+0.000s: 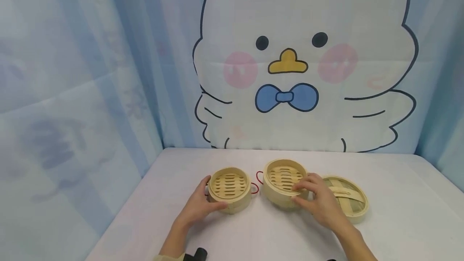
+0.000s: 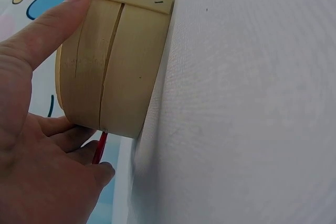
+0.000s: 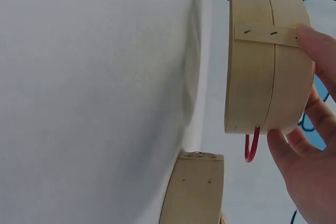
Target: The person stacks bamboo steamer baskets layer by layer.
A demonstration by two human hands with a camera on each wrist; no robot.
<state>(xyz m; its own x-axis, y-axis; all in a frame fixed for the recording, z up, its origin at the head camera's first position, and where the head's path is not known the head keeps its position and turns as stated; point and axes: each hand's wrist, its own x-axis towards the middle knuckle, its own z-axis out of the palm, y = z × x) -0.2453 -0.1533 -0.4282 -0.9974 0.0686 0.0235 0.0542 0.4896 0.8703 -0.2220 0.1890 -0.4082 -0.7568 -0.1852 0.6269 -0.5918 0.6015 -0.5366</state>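
Two round bamboo steamer baskets, each with a slatted floor and red cord handles, are side by side in the head view. My left hand (image 1: 195,209) grips the left steamer basket (image 1: 240,204), thumb on the near wall and fingers around its left side. The left wrist view has this basket's stapled wall (image 2: 128,61) upright at the tabletop. My right hand (image 1: 320,201) holds the right steamer basket (image 1: 276,197) by its right rim, thumb in front. In the right wrist view, a gap shows between that basket's base (image 3: 252,77) and the table.
A round woven bamboo lid (image 1: 354,196) with a strap handle lies on the white table (image 1: 268,239), just right of the right hand. A curtain (image 1: 181,71) with a cartoon bird hangs behind the table's far edge.
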